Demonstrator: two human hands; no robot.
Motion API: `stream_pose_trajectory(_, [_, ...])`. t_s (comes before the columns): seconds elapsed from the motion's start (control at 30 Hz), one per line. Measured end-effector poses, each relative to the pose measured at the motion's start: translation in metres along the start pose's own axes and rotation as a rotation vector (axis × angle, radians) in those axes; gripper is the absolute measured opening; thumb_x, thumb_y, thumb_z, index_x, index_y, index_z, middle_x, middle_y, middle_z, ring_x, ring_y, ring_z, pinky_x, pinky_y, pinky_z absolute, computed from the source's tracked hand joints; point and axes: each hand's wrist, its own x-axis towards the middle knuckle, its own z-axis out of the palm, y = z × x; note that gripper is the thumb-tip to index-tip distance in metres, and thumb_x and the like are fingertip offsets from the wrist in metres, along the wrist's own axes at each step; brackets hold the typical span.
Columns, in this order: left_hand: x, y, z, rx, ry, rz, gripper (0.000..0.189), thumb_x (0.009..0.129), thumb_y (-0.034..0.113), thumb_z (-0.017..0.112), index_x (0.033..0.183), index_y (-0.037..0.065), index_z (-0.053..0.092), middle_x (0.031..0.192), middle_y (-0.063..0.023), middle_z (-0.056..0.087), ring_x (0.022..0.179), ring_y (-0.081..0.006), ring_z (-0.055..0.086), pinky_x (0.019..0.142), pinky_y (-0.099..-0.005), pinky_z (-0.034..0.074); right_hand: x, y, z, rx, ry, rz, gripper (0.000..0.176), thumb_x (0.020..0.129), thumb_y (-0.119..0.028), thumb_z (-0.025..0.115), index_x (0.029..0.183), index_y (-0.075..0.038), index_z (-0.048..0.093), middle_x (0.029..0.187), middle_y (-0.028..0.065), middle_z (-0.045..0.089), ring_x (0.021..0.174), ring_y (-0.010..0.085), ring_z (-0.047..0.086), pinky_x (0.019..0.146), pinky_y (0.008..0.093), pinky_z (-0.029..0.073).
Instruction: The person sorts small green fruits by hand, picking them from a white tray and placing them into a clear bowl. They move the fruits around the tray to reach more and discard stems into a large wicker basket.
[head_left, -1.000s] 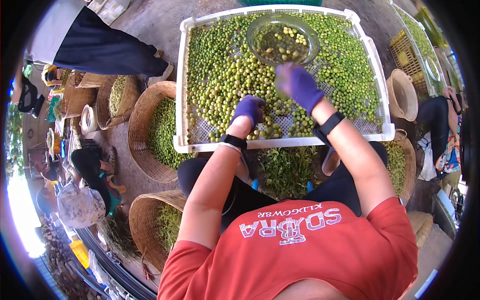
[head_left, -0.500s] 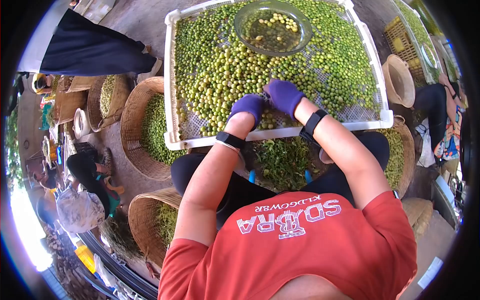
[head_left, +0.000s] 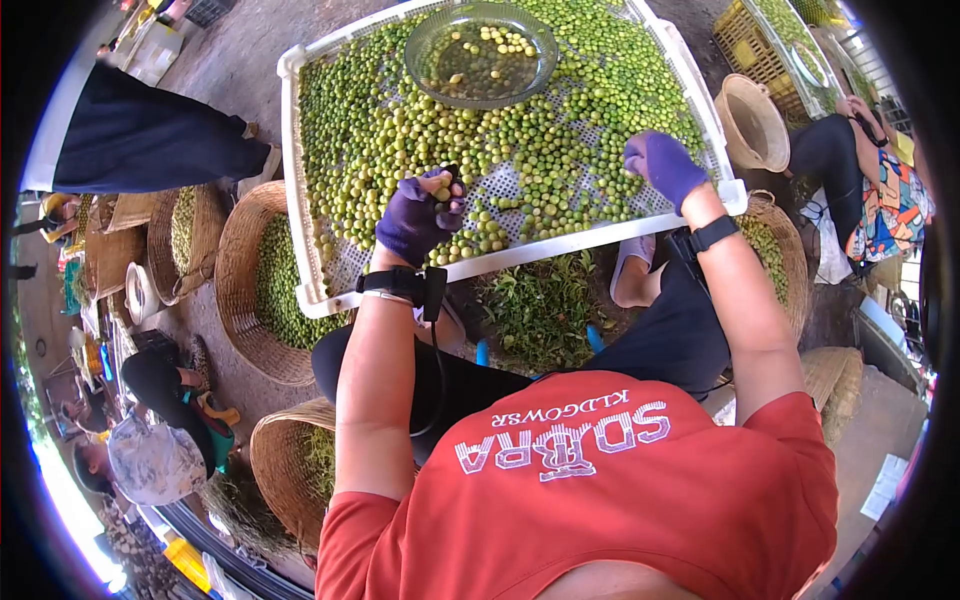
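Note:
Small round green and yellowish fruits (head_left: 470, 130) cover much of a white perforated tray (head_left: 520, 252). My left hand (head_left: 418, 212), in a purple glove, is raised over the tray's near left part. Its fingers curl upward around at least one yellowish fruit (head_left: 441, 191). My right hand (head_left: 665, 168), gloved too, is over the right part of the tray with its fingers bent together and pointing left; what they hold, if anything, is hidden. A clear glass bowl (head_left: 415, 72) sits on the fruits at the far side, with several pale yellow fruits inside.
Wicker baskets of green fruit stand left (head_left: 240, 300) and right (head_left: 795, 255) of my legs. Leafy greens (head_left: 540, 310) lie below the tray. A pale bucket (head_left: 752, 125) and yellow crate (head_left: 760, 55) are at right. Other people are on both sides.
My hands have moved apart from the tray's near middle. The left went left and turned its fingers up; the right went right. The view has shifted, and bare mesh shows between them.

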Motion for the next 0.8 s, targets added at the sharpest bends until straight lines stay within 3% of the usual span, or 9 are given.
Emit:
stream_pose_trajectory(0.17, [0.004, -0.009, 0.017, -0.137, 0.157, 0.04, 0.018, 0.092, 0.022, 0.053, 0.091, 0.004, 0.052, 0.089, -0.011, 0.057, 0.073, -0.0182, 0.054, 0.054, -0.0239, 0.044, -0.011, 0.004, 0.042, -0.015, -0.029, 0.043, 0.017, 0.078, -0.017, 0.067, 0.086, -0.003, 0.063, 0.091, 0.0192, 0.064, 0.087, 0.037, 0.062, 0.076, 0.0446, 0.048])
stream_pose_trajectory(0.2, [0.006, -0.01, 0.011, 0.331, 0.007, 0.155, 0.017, 0.092, 0.019, 0.057, 0.093, 0.003, 0.054, 0.085, -0.0079, 0.059, 0.068, -0.013, 0.054, 0.054, -0.0225, 0.043, -0.01, 0.005, 0.043, -0.016, -0.036, 0.041, 0.016, 0.077, -0.017, 0.067, 0.086, -0.003, 0.063, 0.09, 0.0192, 0.064, 0.087, 0.0368, 0.062, 0.076, 0.0447, 0.048])
stream_pose_trajectory(0.3, [0.022, -0.025, 0.021, 0.751, 0.42, 0.082, 0.023, 0.089, 0.017, 0.062, 0.105, 0.001, 0.065, 0.081, -0.0029, 0.064, 0.064, -0.0095, 0.056, 0.056, -0.0228, 0.045, -0.004, 0.012, 0.047, -0.028, -0.01, 0.013, 0.015, 0.078, -0.018, 0.066, 0.084, -0.004, 0.063, 0.085, 0.0186, 0.062, 0.084, 0.0359, 0.061, 0.076, 0.0446, 0.048])
stream_pose_trajectory(0.33, [0.031, -0.031, 0.023, 1.11, 0.522, 0.089, 0.024, 0.086, 0.014, 0.064, 0.107, 0.002, 0.067, 0.091, -0.0068, 0.068, 0.07, -0.0137, 0.062, 0.063, -0.0264, 0.05, -0.002, 0.005, 0.043, 0.022, 0.018, -0.032, 0.015, 0.078, -0.018, 0.066, 0.084, -0.005, 0.063, 0.084, 0.0182, 0.062, 0.084, 0.0356, 0.061, 0.076, 0.0444, 0.049])
stream_pose_trajectory(0.4, [0.034, -0.042, 0.033, 1.253, 0.403, 0.173, 0.028, 0.081, 0.008, 0.066, 0.109, 0.004, 0.068, 0.101, -0.0105, 0.069, 0.079, -0.0186, 0.066, 0.072, -0.0291, 0.052, 0.003, -0.031, 0.037, 0.122, 0.071, -0.128, 0.014, 0.079, -0.018, 0.065, 0.084, -0.005, 0.064, 0.084, 0.0172, 0.062, 0.083, 0.0352, 0.06, 0.075, 0.044, 0.049])
stream_pose_trajectory(0.43, [0.044, -0.053, 0.02, 1.438, 0.374, 0.258, 0.03, 0.082, 0.009, 0.066, 0.111, 0.006, 0.067, 0.093, -0.0076, 0.069, 0.074, -0.0144, 0.065, 0.068, -0.029, 0.052, 0.004, -0.045, 0.041, 0.153, 0.069, -0.169, 0.015, 0.079, -0.019, 0.066, 0.086, -0.005, 0.064, 0.085, 0.0167, 0.062, 0.083, 0.0353, 0.06, 0.075, 0.0436, 0.048])
stream_pose_trajectory(0.47, [0.044, -0.053, 0.033, 1.344, 0.4, 0.073, 0.031, 0.079, 0.006, 0.067, 0.11, 0.008, 0.068, 0.097, -0.008, 0.068, 0.08, -0.0187, 0.066, 0.072, -0.0299, 0.053, 0.005, -0.057, 0.048, 0.184, 0.067, -0.21, 0.017, 0.078, -0.019, 0.066, 0.087, -0.005, 0.064, 0.086, 0.0161, 0.062, 0.084, 0.0354, 0.06, 0.075, 0.0432, 0.048])
stream_pose_trajectory(0.63, [0.051, -0.052, 0.034, 2.01, 0.29, 0.091, 0.032, 0.075, 0.006, 0.065, 0.106, 0.014, 0.069, 0.104, -0.0127, 0.065, 0.094, -0.0308, 0.065, 0.083, -0.0376, 0.052, 0.028, -0.08, 0.081, 0.104, 0.13, -0.315, 0.014, 0.081, -0.018, 0.063, 0.087, -0.005, 0.062, 0.088, 0.0164, 0.06, 0.083, 0.0356, 0.06, 0.072, 0.0443, 0.048])
stream_pose_trajectory(0.8, [0.049, -0.049, 0.037, 1.923, 0.396, -0.025, 0.034, 0.075, 0.013, 0.067, 0.109, 0.015, 0.068, 0.108, -0.0138, 0.065, 0.098, -0.0315, 0.064, 0.085, -0.0371, 0.051, 0.049, -0.088, 0.098, -0.101, 0.027, -0.304, 0.012, 0.083, -0.018, 0.059, 0.087, -0.008, 0.064, 0.093, 0.017, 0.06, 0.08, 0.0355, 0.063, 0.069, 0.0447, 0.051])
